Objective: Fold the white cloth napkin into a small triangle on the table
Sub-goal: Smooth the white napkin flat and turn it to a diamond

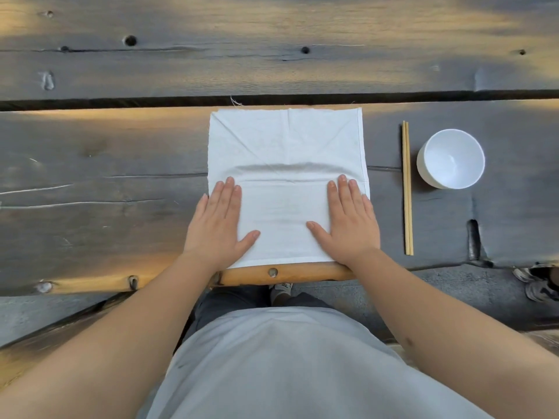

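both forearms reach out from the person's grey shirt to the near edge of the wooden surface (121, 207), where the white cloth napkin (286, 140) lies spread as a square at the middle of that edge, its near hem almost at the lip. left hand (216, 222) and right hand (348, 220) lie flat on the napkin's near corners, palms down, fingers straight, each grip open and pinching nothing. a low ridge runs across the cloth just beyond the fingertips, and old diagonal creases show in the far half. judging by this, folding has barely started: no triangle yet, the first diagonal fold and later ones remain. chopsticks (407, 189) and a white bowl (450, 158) sit towards the right edge, apart from the napkin.
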